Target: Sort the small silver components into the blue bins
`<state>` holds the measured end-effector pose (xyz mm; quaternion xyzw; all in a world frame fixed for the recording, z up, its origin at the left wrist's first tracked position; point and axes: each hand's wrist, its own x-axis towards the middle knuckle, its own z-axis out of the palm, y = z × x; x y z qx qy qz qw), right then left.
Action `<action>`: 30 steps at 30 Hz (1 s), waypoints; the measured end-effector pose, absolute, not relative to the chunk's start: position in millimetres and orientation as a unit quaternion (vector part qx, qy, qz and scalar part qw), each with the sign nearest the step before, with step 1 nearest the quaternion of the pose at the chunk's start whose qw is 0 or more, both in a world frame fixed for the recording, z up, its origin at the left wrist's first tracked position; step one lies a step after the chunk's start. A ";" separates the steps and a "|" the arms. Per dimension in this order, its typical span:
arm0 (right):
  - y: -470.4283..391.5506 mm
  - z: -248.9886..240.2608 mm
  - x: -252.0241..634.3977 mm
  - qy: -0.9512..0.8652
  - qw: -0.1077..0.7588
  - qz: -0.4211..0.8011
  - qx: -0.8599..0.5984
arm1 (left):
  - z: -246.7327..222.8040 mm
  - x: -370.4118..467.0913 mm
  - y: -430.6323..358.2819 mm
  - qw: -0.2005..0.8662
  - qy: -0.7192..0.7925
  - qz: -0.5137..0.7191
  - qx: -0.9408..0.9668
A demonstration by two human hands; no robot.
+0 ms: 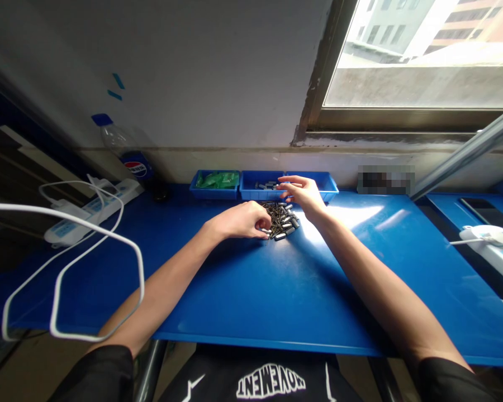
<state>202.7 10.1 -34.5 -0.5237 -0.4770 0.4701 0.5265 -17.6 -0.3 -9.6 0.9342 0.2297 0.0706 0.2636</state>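
A loose pile of small metal parts [281,219] lies on the blue table, with dark screw-like pieces and shiny grey cylindrical pieces mixed together. My left hand [247,220] is at the pile's left side, its fingers curled and pinched; whatever is between them is hidden. Above the right end of the middle blue bin [260,195] hovers my right hand [302,194], fingers stretched and apart, with nothing visible in them. Several grey metal pieces [268,185] lie inside that bin. Part of the right blue bin [324,187] is covered by my right hand.
The left blue bin [214,194] holds green plastic packets [218,180]. A cola bottle [136,164] stands at the back left, near a white power strip [92,212]. A white cable [140,273] loops over my left forearm. Another power strip [497,254] lies far right.
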 end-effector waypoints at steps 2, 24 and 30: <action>8.7 -31.5 200.6 -0.471 0.526 0.481 -0.520 | -13.6 -16.8 0.7 0.252 0.227 0.052 0.939; 7.7 -33.6 202.3 -0.486 0.502 0.516 -0.496 | -3.7 -27.8 10.5 0.283 0.309 0.183 0.889; 5.4 -31.4 202.3 -0.498 0.481 0.525 -0.495 | -7.5 -26.0 12.5 0.311 0.338 0.277 0.844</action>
